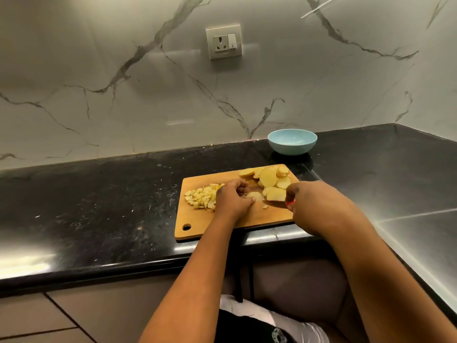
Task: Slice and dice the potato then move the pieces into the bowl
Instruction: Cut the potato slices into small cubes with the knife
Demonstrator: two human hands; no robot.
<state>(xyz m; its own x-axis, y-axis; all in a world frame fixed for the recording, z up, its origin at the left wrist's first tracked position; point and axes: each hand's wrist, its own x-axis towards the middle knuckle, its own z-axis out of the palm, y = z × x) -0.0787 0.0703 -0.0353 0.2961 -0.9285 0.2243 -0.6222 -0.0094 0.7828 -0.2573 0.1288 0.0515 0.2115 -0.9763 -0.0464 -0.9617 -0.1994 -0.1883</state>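
Cutting board [222,224]: wooden, lying on the dark table [99,194], its long axis running left to right, the hanging hole at the near left corner.
Diced pieces [201,198]: a loose heap on the left part of the board, just beside the left hand.
Slices [268,178]: round potato slices overlapping in a pile at the far right corner of the board, flat faces up or leaning on each other.
Slice being worked [254,195]: lies flat near the middle of the board, under the left fingertips.
Left hand [233,198]: fingers curled down, pressing on that slice.
Right hand [309,201]: closed round a knife handle, of which only a red bit [290,204] shows by the fingers; the blade is hard to make out, so its direction cannot be told.
Stray piece [265,206]: one small cube on the board between the hands.
Bowl [292,141]: light blue, upright, on the table beyond the board's far right corner, near the wall.
Wall socket [223,42]: on the marble wall above.
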